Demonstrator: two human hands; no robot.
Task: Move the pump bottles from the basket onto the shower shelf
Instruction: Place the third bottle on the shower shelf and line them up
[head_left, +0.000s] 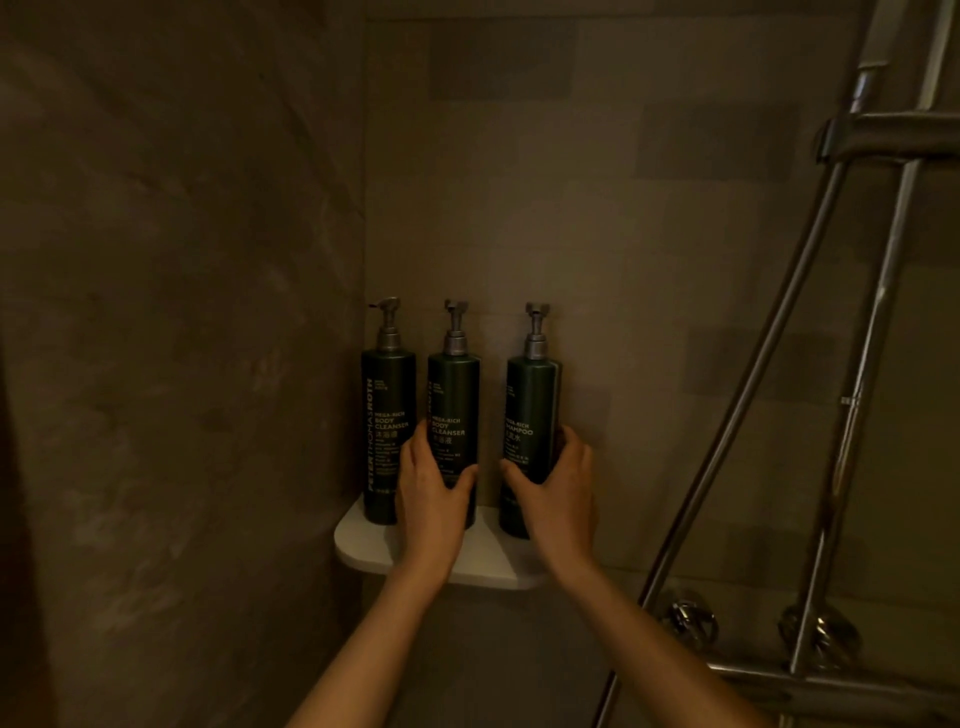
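Three dark green pump bottles stand upright in a row on the white corner shower shelf (363, 545). The left bottle (387, 415) stands by the side wall with no hand on it. My left hand (431, 499) is wrapped around the lower part of the middle bottle (454, 400). Around the lower half of the right bottle (532, 405), labelled shampoo, my right hand (556, 493) is closed. All pump heads are grey. No basket is in view.
Tiled walls meet in the corner behind the shelf. A metal shower riser (852, 405) and hose (748, 415) run down at the right, with two round tap fittings (691, 621) and a horizontal bar (831, 691) below.
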